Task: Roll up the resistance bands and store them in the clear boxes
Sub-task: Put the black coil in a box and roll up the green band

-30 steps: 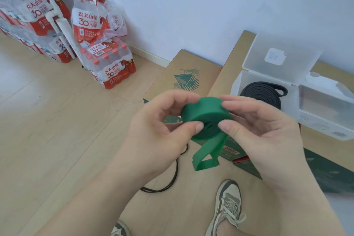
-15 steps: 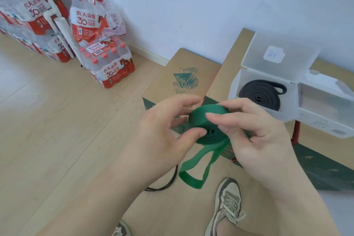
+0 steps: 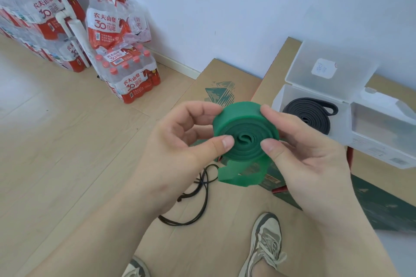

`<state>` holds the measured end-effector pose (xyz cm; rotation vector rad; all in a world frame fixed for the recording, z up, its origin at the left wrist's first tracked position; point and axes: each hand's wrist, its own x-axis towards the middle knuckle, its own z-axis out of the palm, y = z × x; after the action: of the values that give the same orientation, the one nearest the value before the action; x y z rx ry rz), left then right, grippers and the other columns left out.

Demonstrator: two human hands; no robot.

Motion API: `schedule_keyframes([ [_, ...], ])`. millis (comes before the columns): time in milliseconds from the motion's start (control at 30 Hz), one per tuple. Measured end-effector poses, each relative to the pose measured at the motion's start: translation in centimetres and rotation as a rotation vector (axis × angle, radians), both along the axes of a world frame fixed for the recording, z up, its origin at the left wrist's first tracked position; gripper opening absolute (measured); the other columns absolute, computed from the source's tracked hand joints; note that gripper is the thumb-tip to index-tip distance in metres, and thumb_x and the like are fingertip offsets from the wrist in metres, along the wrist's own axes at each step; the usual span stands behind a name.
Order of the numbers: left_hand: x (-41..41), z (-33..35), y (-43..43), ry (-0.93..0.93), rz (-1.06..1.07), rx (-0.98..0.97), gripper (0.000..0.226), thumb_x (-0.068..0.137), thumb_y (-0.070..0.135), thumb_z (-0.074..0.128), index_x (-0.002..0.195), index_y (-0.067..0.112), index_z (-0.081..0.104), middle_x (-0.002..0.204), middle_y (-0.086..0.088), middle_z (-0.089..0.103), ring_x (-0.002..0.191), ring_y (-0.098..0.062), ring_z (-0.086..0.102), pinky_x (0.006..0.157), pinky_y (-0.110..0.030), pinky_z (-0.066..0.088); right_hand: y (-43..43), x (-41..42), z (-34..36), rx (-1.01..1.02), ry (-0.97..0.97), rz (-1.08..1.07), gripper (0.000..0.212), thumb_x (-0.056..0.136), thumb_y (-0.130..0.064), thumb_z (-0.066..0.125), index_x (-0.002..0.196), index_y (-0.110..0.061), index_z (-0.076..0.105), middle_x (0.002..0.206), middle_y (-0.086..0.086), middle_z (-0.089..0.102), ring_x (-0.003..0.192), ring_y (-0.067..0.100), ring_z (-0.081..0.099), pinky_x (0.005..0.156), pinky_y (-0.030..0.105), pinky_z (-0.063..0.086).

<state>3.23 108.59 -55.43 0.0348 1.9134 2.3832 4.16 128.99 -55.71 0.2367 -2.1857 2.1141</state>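
A green resistance band (image 3: 245,135) is coiled into a tight roll in front of me, with a short loop of its tail hanging below. My left hand (image 3: 180,141) pinches the roll's left side between thumb and fingers. My right hand (image 3: 304,153) pinches its right side the same way. To the right, an open clear box (image 3: 279,99) with its lid raised holds a rolled black band (image 3: 308,114). A second clear box (image 3: 382,132) stands beside it on the right.
Both boxes rest on brown cardboard cartons (image 3: 225,83) against the white wall. Packs of red-capped water bottles (image 3: 128,74) are stacked at the left. A thin black cord (image 3: 198,198) lies on the wooden floor near my shoes (image 3: 267,240).
The roll has turned so its spiral face points at me. The hanging green tail has grown shorter as more of it wound onto the coil.
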Motion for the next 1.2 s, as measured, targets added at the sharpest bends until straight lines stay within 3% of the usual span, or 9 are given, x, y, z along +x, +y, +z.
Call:
schedule_keyframes([
  [100, 0.3, -0.2, 0.4, 0.075, 0.024, -0.327, 0.047, 0.079, -0.007, 0.081, 0.102, 0.032, 0.066, 0.102, 0.013, 0.074, 0.099, -0.006, 0.072, 0.087, -0.028, 0.061, 0.1, 0.1, -0.4, 0.161, 0.063, -0.009, 0.057, 0.091, 0.02, 0.063, 0.115, -0.03, 0.078, 0.123, -0.001, 0.073, 0.118, 0.025, 0.068, 0.096, 0.034, 0.058],
  [233, 0.8, -0.6, 0.6, 0.352, -0.08, -0.682, 0.043, 0.086, 0.009, 0.078, 0.122, 0.029, 0.066, 0.112, 0.02, 0.069, 0.112, -0.006, 0.066, 0.092, -0.029, 0.058, 0.0, 0.1, -0.6, 0.377, 0.104, 0.052, 0.061, 0.089, 0.026, 0.06, 0.106, -0.028, 0.082, 0.119, -0.011, 0.073, 0.109, 0.014, 0.069, 0.082, 0.017, 0.053],
  [333, 0.7, -0.8, 0.7, 0.314, -0.103, -0.64, 0.04, 0.089, 0.008, 0.075, 0.123, 0.028, 0.068, 0.11, 0.019, 0.07, 0.111, -0.009, 0.066, 0.089, -0.03, 0.06, 0.0, 0.3, -0.6, 0.324, 0.045, -0.006, 0.054, 0.086, 0.021, 0.068, 0.098, -0.029, 0.084, 0.117, -0.013, 0.076, 0.104, 0.014, 0.073, 0.082, 0.025, 0.058],
  [433, 0.6, -0.5, 0.8, 0.183, -0.005, -0.384, 0.046, 0.088, -0.003, 0.075, 0.113, 0.035, 0.069, 0.103, 0.019, 0.072, 0.105, -0.007, 0.068, 0.082, -0.023, 0.061, 0.2, 0.2, -0.2, 0.138, -0.008, -0.092, 0.043, 0.08, 0.014, 0.079, 0.102, -0.022, 0.08, 0.117, -0.003, 0.078, 0.108, 0.02, 0.075, 0.093, 0.035, 0.061],
  [700, 0.1, -0.3, 0.5, 0.053, 0.047, 0.014, 0.038, 0.087, 0.0, 0.075, 0.118, 0.02, 0.066, 0.112, -0.004, 0.076, 0.108, -0.027, 0.071, 0.085, -0.036, 0.061, -0.1, 0.0, 0.3, 0.065, -0.002, -0.015, 0.053, 0.093, 0.013, 0.064, 0.122, -0.03, 0.074, 0.121, 0.003, 0.075, 0.114, 0.026, 0.071, 0.098, 0.037, 0.058],
  [833, 0.4, -0.9, 0.7, 0.19, 0.043, -0.421, 0.051, 0.087, 0.001, 0.076, 0.125, 0.032, 0.061, 0.119, 0.017, 0.069, 0.117, -0.006, 0.064, 0.092, -0.028, 0.058, -0.1, 0.1, 0.0, 0.223, 0.083, -0.035, 0.056, 0.093, 0.017, 0.061, 0.118, -0.031, 0.076, 0.118, -0.001, 0.073, 0.111, 0.026, 0.069, 0.093, 0.039, 0.058],
  [933, 0.4, -1.2, 0.5, 0.439, -0.005, -0.788, 0.066, 0.082, 0.004, 0.078, 0.139, 0.028, 0.055, 0.131, 0.023, 0.059, 0.126, 0.004, 0.054, 0.101, -0.03, 0.054, -0.1, 0.1, -0.3, 0.457, 0.144, -0.005, 0.058, 0.091, 0.02, 0.062, 0.116, -0.03, 0.078, 0.118, -0.007, 0.069, 0.113, 0.016, 0.065, 0.085, 0.021, 0.054],
  [1067, 0.4, -1.2, 0.7, 0.357, -0.031, -0.696, 0.053, 0.087, 0.005, 0.075, 0.131, 0.032, 0.062, 0.12, 0.025, 0.066, 0.117, -0.001, 0.062, 0.093, -0.03, 0.059, -0.6, 0.0, -0.3, 0.476, 0.163, 0.028, 0.053, 0.085, 0.02, 0.066, 0.113, -0.022, 0.08, 0.116, -0.009, 0.071, 0.114, 0.01, 0.066, 0.091, 0.015, 0.051],
  [1200, 0.5, -1.1, 0.7, 0.187, 0.01, -0.548, 0.057, 0.087, -0.001, 0.074, 0.116, 0.047, 0.062, 0.108, 0.033, 0.065, 0.104, -0.003, 0.069, 0.08, -0.009, 0.055, -0.6, -0.5, -0.5, 0.371, 0.091, -0.006, 0.039, 0.082, 0.01, 0.076, 0.109, -0.018, 0.078, 0.117, -0.009, 0.073, 0.117, 0.014, 0.068, 0.102, 0.031, 0.054],
])
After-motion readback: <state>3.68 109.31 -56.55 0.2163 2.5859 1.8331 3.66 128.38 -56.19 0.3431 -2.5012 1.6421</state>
